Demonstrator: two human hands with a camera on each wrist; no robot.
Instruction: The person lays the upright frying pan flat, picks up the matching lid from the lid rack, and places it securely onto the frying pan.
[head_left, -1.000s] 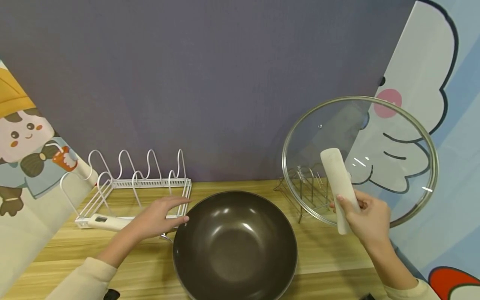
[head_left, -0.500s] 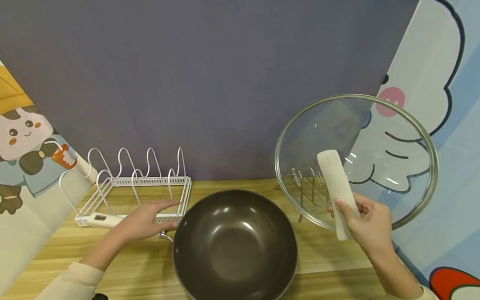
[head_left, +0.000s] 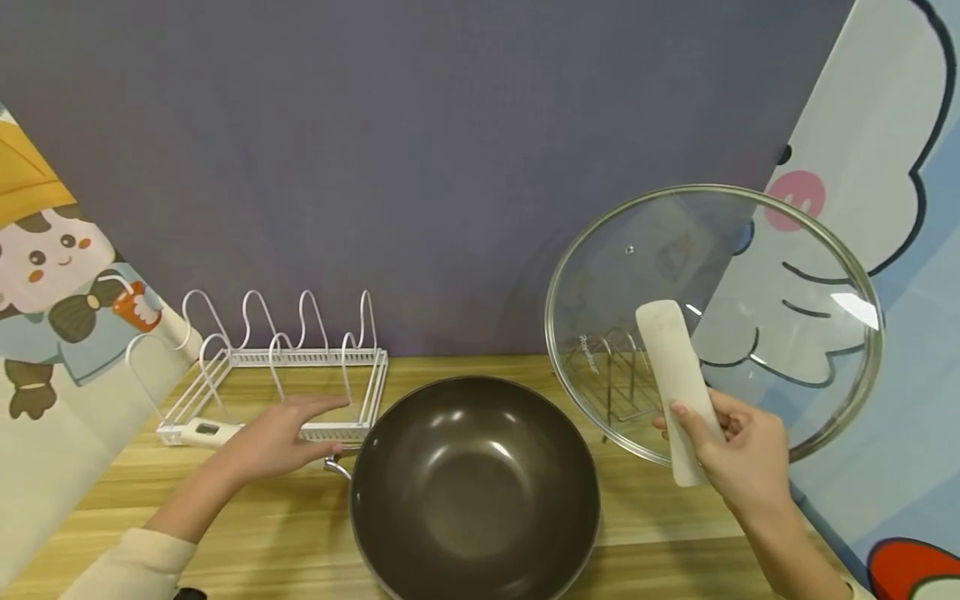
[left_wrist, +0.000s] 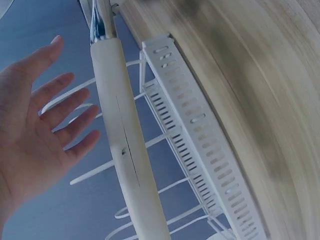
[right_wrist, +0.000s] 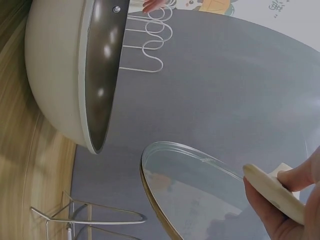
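Observation:
A dark wok (head_left: 472, 483) sits on the wooden table (head_left: 660, 508), its cream handle (head_left: 204, 432) pointing left. My left hand (head_left: 296, 427) hovers flat over that handle with straight fingers. In the left wrist view the left hand (left_wrist: 40, 125) is spread beside the wok handle (left_wrist: 125, 145), and I see no contact. My right hand (head_left: 705, 423) grips the cream handle (head_left: 671, 367) of a large glass lid (head_left: 750, 275), held tilted above the table's right side. In the right wrist view my fingers (right_wrist: 295, 176) curl round the lid handle (right_wrist: 272, 194).
A white wire rack (head_left: 285, 367) stands at the back left, just behind my left hand. A metal wire stand (head_left: 618, 387) shows through the lid at the back right. A purple wall (head_left: 420, 167) and cartoon panels close in the table.
My left hand has slid left along the wok handle, away from the rim. The lid has shifted slightly left in my right hand.

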